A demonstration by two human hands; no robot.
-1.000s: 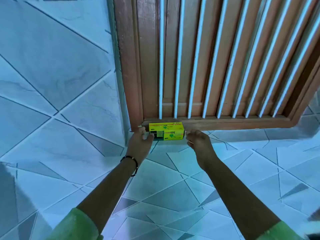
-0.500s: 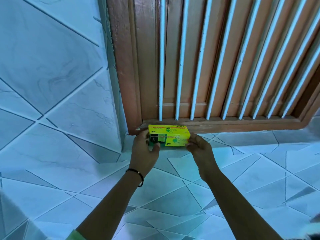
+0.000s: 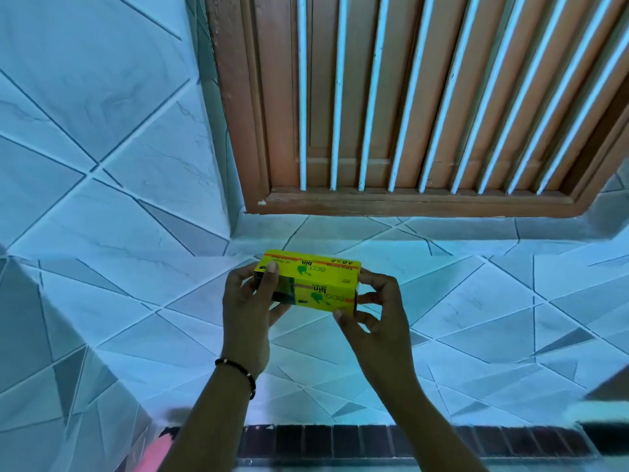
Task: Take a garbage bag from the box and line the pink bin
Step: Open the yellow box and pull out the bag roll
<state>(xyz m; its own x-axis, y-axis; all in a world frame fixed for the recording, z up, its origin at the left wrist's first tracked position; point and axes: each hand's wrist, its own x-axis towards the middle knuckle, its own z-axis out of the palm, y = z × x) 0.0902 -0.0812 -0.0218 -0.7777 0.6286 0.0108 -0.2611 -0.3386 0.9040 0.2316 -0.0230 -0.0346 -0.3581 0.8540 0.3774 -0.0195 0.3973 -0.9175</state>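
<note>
A yellow garbage bag box (image 3: 316,284) with green print is held in the air in front of a tiled wall, long side level. My left hand (image 3: 248,311) grips its left end, thumb on the top edge. My right hand (image 3: 377,311) grips its right end with the fingertips. A blurred pink shape (image 3: 155,453), likely the pink bin, shows at the bottom left edge, mostly hidden by my left forearm. No bag is out of the box.
A brown wooden window frame (image 3: 408,206) with pale vertical bars fills the upper right. Below it runs a tiled ledge (image 3: 442,229). A dark brick strip (image 3: 374,441) crosses the bottom. A blurred dark and white object (image 3: 602,410) sits at the lower right.
Both hands closed on the box at the window ledge, lifted it off and drew it down and towards me. The view has dropped lower.
</note>
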